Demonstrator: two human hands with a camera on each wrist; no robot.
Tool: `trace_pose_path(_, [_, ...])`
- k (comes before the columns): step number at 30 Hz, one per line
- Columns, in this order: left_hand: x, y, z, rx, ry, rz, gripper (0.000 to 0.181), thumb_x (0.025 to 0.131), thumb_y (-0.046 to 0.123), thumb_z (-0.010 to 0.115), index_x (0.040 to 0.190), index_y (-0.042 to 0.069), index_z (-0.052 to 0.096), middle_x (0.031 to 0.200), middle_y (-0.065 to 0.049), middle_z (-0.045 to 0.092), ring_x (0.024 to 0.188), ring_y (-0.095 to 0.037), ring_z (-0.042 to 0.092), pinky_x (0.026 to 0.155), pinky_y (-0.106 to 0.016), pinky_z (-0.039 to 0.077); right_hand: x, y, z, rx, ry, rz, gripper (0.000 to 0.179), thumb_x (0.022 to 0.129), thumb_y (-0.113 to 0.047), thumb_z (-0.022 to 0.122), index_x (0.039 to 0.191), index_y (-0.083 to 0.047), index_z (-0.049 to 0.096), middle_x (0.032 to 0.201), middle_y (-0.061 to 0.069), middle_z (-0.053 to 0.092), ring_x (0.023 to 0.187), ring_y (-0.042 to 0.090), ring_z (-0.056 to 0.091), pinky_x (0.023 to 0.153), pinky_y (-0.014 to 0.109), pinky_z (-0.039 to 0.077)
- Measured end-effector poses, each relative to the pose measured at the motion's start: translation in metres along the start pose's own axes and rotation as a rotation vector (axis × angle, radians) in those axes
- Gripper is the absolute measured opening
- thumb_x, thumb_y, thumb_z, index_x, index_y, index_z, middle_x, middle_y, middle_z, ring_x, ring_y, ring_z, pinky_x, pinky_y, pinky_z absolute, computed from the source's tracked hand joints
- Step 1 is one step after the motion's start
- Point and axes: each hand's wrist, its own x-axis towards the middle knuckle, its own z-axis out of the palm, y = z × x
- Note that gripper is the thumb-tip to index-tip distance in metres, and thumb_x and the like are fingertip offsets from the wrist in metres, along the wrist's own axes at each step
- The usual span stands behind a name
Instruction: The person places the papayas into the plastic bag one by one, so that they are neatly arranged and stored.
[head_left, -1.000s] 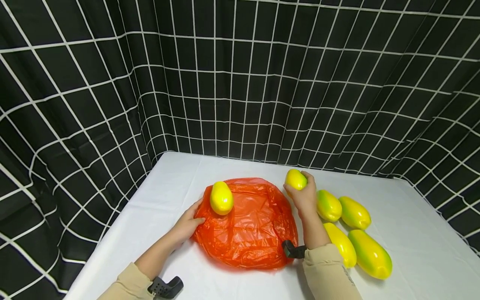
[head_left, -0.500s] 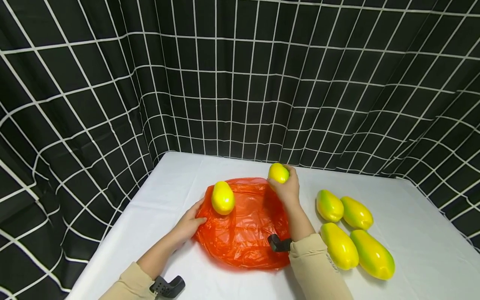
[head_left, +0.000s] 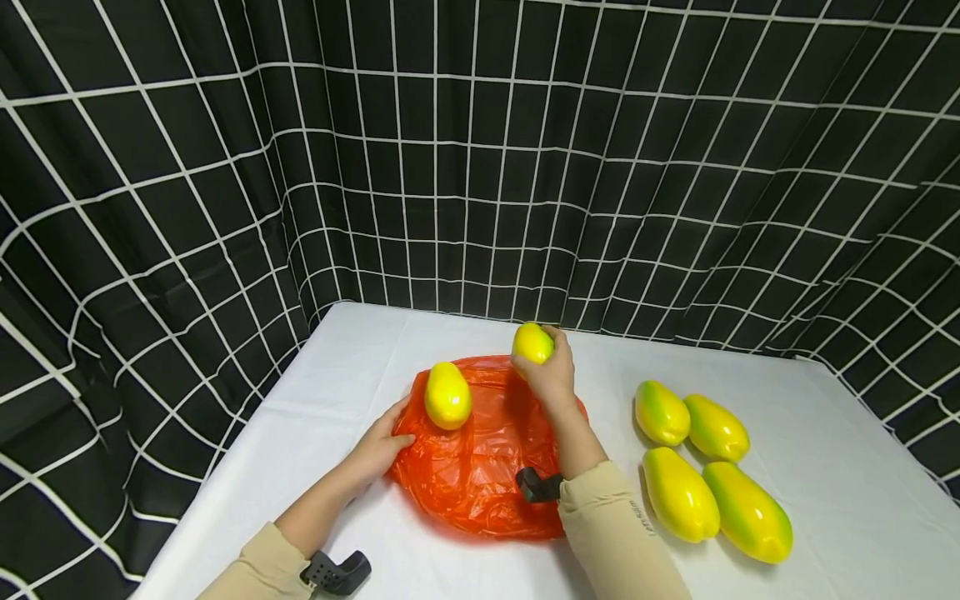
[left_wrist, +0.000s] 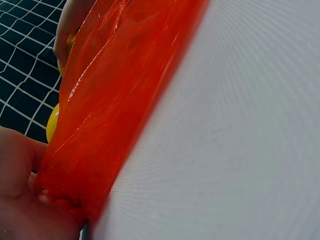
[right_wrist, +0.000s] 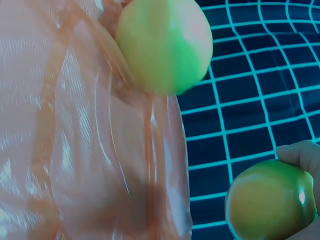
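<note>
A crinkled red plastic bag (head_left: pixel 495 417) lies spread on the white table. My left hand (head_left: pixel 377 450) holds its left edge, thumb on top and the other fingers partly hidden by the plastic. In the left wrist view the red film (left_wrist: pixel 105 100) runs over those fingers. Close to that hand, a glossy yellow papaya (head_left: pixel 448 396) rests on the bag. My right hand (head_left: pixel 555 377) grips a second yellow-green papaya (head_left: pixel 531 342) above the bag's far edge. The right wrist view shows this held papaya (right_wrist: pixel 267 202) at lower right, with the resting papaya (right_wrist: pixel 165 47) at the top.
Several more papayas (head_left: pixel 679 493) lie grouped on the right of the white table (head_left: pixel 847 467). A black curtain with white grid lines (head_left: pixel 465 167) hangs behind and along both sides. Each wrist carries a black camera mount (head_left: pixel 337 573).
My right hand has carried its papaya leftward and slightly away, from beside the group on the right to over the bag's far edge. The left hand keeps its hold on the bag.
</note>
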Motion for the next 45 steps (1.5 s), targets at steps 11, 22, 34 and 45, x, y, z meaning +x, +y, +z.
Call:
trace_pose_path(11, [0.000, 0.000, -0.001, 0.003, 0.006, 0.003, 0.064, 0.090, 0.002, 0.046, 0.149, 0.013, 0.022, 0.155, -0.015, 0.020, 0.142, -0.038, 0.015, 0.114, -0.056, 0.013, -0.008, -0.003, 0.021, 0.015, -0.024, -0.008, 0.070, 0.074, -0.012, 0.071, 0.137, -0.011, 0.038, 0.132, 0.016, 0.044, 0.111, 0.034, 0.047, 0.095, 0.049, 0.045])
trace_pose_path(22, [-0.001, -0.001, -0.001, 0.003, 0.001, -0.002, 0.064, 0.090, 0.001, 0.046, 0.149, 0.013, 0.022, 0.155, -0.016, 0.019, 0.142, -0.038, 0.014, 0.114, -0.056, 0.014, -0.020, 0.006, 0.037, 0.006, -0.068, -0.011, 0.069, 0.076, -0.010, 0.070, 0.136, -0.008, 0.038, 0.129, 0.017, 0.046, 0.108, 0.034, 0.049, 0.094, 0.048, 0.048])
trace_pose_path(34, [-0.002, 0.002, -0.002, 0.002, -0.005, 0.006, 0.064, 0.090, 0.002, 0.047, 0.149, 0.012, 0.022, 0.154, -0.017, 0.019, 0.142, -0.038, 0.014, 0.114, -0.056, 0.013, -0.032, 0.010, 0.054, 0.002, -0.100, 0.018, 0.070, 0.074, -0.011, 0.074, 0.136, -0.009, 0.040, 0.131, 0.016, 0.047, 0.110, 0.034, 0.050, 0.096, 0.049, 0.046])
trace_pose_path(45, [0.000, -0.001, -0.002, 0.004, -0.008, 0.008, 0.065, 0.089, 0.002, 0.047, 0.149, 0.013, 0.022, 0.154, -0.017, 0.020, 0.141, -0.039, 0.017, 0.113, -0.057, 0.016, -0.035, 0.013, 0.064, -0.015, -0.097, -0.024, 0.067, 0.074, -0.011, 0.074, 0.133, -0.007, 0.043, 0.129, 0.017, 0.049, 0.110, 0.034, 0.052, 0.097, 0.049, 0.046])
